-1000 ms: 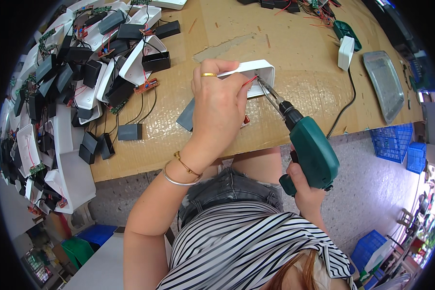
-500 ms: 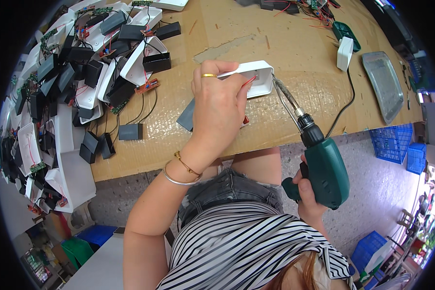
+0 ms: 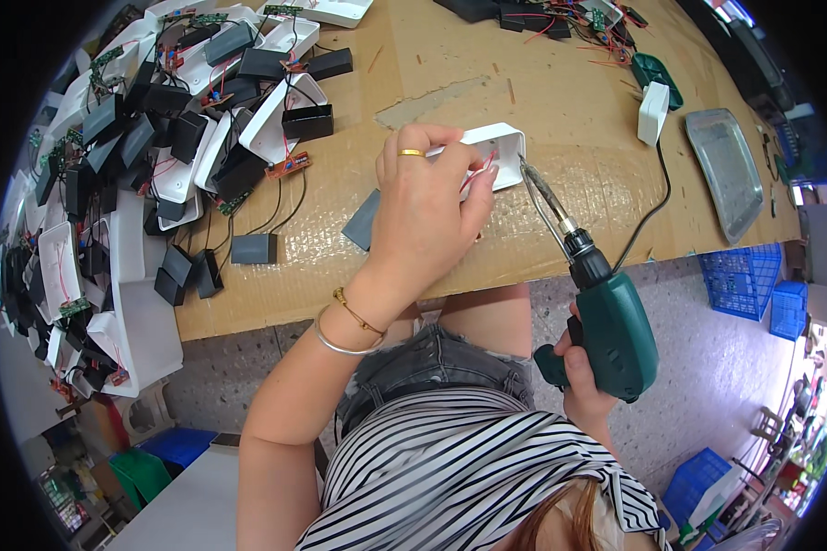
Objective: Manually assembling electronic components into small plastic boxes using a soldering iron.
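My left hand (image 3: 424, 204) bends over a white plastic housing (image 3: 512, 151) on the table, its fingers closed around thin red wire (image 3: 480, 169) at the housing's open inside. The hand covers the housing's left part. In my right hand (image 3: 583, 378) is a dark green soldering gun (image 3: 620, 331), gripped by its handle, with a finger by the black trigger. The gun's pointed metal tip (image 3: 524, 161) comes up beside the housing's right wall; whether they touch I cannot tell. A dark grey box (image 3: 360, 220) lies partly hidden behind my left hand.
White housings (image 3: 265, 133), black boxes (image 3: 308, 121) and circuit boards (image 3: 289, 165) with wires pile up on the left. A metal tray (image 3: 728, 174) lies at the right, near a white block (image 3: 653, 114) on a black cord. Blue crates (image 3: 742, 275) stand below the table's right edge.
My left thumb has shifted toward the housing's right end, and the red wire shows differently between the fingers. The soldering gun has moved only slightly, its tip still by the housing's right wall.
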A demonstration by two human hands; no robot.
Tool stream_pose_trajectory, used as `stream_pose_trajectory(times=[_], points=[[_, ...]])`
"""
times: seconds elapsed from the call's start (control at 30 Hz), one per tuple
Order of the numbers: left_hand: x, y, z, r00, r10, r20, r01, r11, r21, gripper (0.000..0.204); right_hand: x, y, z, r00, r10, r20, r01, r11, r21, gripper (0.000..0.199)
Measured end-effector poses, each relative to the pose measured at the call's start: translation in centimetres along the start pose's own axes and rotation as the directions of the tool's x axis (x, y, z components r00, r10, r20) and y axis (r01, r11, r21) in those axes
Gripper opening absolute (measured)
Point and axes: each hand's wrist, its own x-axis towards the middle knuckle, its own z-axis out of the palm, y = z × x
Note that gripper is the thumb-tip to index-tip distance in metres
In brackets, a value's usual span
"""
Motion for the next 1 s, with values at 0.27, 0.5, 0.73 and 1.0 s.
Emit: stream_pose_trajectory(times=[0.27, 0.5, 0.73, 1.0], points=[[0.2, 0.7, -0.2, 0.998, 0.053, -0.037, -0.053, 0.999, 0.007, 0.022, -0.1, -0.1, 0.0, 1.0, -0.012, -0.012, 0.012, 1.0, 0.025, 0.051], [0.1, 0.5, 0.0, 0.998, 0.056, -0.022, -0.054, 0.996, 0.065, 0.013, 0.0, 0.1, 0.0, 1.0, -0.003, -0.011, 0.003, 1.0, 0.01, 0.051], [0.7, 1.5, 0.3, 0.993, 0.112, -0.026, -0.099, 0.947, 0.306, 0.006, 0.1, 0.2, 0.0, 0.999, 0.045, 0.015, -0.045, 0.999, -0.008, 0.05], [1.2, 2.0, 1.5, 0.993, 0.113, -0.035, -0.083, 0.881, 0.466, 0.004, 0.7, 0.5, -0.1, 0.998, 0.048, 0.034, -0.048, 0.999, 0.006, 0.048]])
